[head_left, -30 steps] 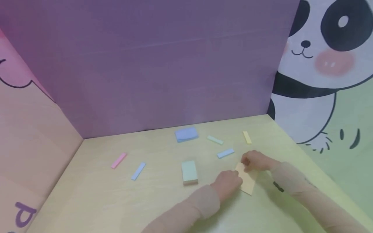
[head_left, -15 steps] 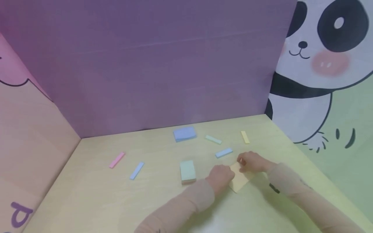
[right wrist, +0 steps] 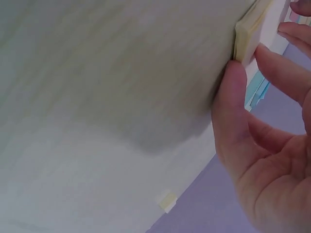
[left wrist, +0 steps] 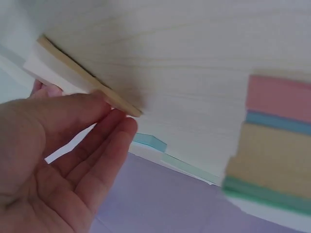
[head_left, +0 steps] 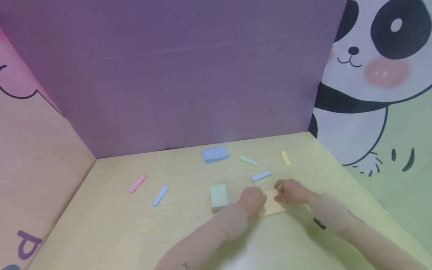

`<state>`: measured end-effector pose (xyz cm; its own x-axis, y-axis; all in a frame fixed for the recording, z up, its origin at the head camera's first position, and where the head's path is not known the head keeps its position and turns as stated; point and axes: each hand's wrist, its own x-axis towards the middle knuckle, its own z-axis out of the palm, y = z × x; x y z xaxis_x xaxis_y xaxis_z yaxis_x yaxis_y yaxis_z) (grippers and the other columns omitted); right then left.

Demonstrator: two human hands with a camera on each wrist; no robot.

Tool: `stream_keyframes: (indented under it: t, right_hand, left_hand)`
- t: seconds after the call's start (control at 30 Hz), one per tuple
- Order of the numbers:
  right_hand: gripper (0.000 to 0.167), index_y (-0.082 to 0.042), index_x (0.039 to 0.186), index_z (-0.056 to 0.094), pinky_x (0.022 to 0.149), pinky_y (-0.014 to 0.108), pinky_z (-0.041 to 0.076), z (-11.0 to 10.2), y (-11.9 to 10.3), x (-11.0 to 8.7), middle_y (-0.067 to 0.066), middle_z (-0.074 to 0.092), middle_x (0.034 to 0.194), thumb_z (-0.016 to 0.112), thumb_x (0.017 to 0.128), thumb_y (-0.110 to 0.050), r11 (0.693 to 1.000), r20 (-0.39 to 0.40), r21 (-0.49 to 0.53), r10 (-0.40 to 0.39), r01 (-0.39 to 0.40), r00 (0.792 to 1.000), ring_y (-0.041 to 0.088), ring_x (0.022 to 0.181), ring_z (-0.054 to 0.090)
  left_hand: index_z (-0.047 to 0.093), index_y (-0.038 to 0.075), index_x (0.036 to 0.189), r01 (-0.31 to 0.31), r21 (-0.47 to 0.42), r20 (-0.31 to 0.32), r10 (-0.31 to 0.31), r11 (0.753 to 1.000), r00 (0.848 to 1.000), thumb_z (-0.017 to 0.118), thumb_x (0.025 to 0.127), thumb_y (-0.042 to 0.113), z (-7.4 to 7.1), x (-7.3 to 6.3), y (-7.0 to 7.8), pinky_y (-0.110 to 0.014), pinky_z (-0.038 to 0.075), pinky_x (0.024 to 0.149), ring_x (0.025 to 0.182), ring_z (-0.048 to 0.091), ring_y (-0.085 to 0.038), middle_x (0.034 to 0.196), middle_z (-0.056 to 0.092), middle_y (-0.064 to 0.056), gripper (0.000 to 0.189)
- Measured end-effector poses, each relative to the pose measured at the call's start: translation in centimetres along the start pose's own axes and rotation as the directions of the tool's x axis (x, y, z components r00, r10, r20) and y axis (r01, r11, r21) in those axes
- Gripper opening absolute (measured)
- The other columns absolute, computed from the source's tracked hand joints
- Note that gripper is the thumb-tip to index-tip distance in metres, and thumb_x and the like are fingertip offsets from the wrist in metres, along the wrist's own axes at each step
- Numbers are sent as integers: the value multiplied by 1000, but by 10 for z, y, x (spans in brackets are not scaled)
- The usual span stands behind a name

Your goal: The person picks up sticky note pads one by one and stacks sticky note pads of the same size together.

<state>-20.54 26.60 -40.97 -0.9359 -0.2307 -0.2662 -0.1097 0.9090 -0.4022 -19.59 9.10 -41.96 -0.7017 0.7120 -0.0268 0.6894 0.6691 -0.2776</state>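
Note:
A pale orange pad of sticky notes (head_left: 271, 205) lies on the table between my two hands in the head view. My left hand (head_left: 252, 200) pinches its left edge; the left wrist view has thumb and fingertips on the edge of the pad (left wrist: 80, 73). At the opposite side, my right hand (head_left: 293, 190) holds the pad (right wrist: 250, 36) by a corner between thumb and a finger. To the left of my left hand is a thick block of layered notes (head_left: 218, 195), mint on top, with pink, blue, cream and green layers showing in the left wrist view.
Behind the hands lie a blue strip (head_left: 260, 176), a green strip (head_left: 249, 160) and a yellow strip (head_left: 285, 158). A blue pad (head_left: 215, 154) sits near the purple back wall (head_left: 189, 75). Leftward are a pink strip (head_left: 137, 183) and another blue strip (head_left: 160, 195).
The orange pad has turned clockwise and shifted left, so its near edge now runs more nearly level. Both hands have moved a little left with it.

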Motion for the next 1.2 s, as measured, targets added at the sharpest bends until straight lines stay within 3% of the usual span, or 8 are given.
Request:
stream_keyframes:
  t: [0.07, 0.27, 0.4, 0.57, 0.77, 1.03, 1.2]
  right_hand:
    - [45, 3, 111, 56, 74, 39, 48, -1, 3, 0, 8, 61, 90, 70, 77, -22, 999, -4, 8, -50, 50, 999, 21, 82, 56]
    - [71, 8, 119, 50, 85, 43, 47, -1, 9, -6, 15, 53, 108, 81, 61, -19, 985, 26, 73, -157, 154, 987, 25, 94, 54]
    - [75, 5, 121, 50, 85, 41, 46, 0, 7, -12, 13, 50, 111, 82, 57, -18, 979, 62, 20, -203, 202, 977, 21, 94, 51]
    - [70, 5, 119, 53, 82, 37, 47, 3, 2, -14, 11, 53, 109, 81, 59, -18, 972, 43, -75, -221, 224, 974, 17, 90, 51]
    - [72, 5, 120, 53, 85, 39, 47, 6, -1, -9, 11, 53, 109, 81, 61, -23, 970, 28, -109, -217, 219, 976, 19, 92, 52]
    - [73, 4, 120, 53, 90, 43, 45, 11, 0, 3, 14, 53, 113, 81, 62, -32, 970, -3, -148, -196, 193, 981, 25, 98, 54]
    - [72, 4, 118, 54, 91, 44, 45, 12, -2, 9, 16, 53, 114, 81, 61, -31, 970, -8, -143, -201, 198, 980, 27, 101, 53]
  left_hand:
    - [68, 25, 87, -16, -20, 7, 16, 1000, 1000, 64, 81, 19, -1, -6, 0, -19, 45, 54, 66, 56, -7, 78, 64, 7, 9]
    - [67, 25, 79, -87, -26, -62, 85, 996, 994, 62, 82, 19, -1, -32, 9, -17, 41, 49, 60, 52, -6, 71, 62, 8, 8]
    - [67, 28, 84, -91, 15, -26, 92, 996, 995, 63, 83, 23, -4, -42, 17, -15, 40, 49, 62, 50, -3, 73, 61, 9, 7]
    - [68, 28, 81, -61, 20, -38, 62, 998, 997, 65, 80, 22, -6, -43, 23, -15, 41, 50, 62, 50, -3, 72, 60, 10, 6]
    - [67, 28, 81, -32, 16, 3, 32, 999, 999, 67, 79, 22, -1, -41, 21, -16, 43, 53, 64, 52, -3, 73, 61, 11, 6]
    - [67, 26, 76, -18, 37, -136, 23, 999, 990, 69, 76, 19, 8, -43, 9, -17, 41, 52, 62, 51, -5, 69, 60, 9, 8]
    - [67, 25, 79, -8, 32, -131, 13, 999, 991, 68, 77, 19, 11, -41, 3, -17, 44, 55, 64, 53, -6, 71, 60, 8, 6]
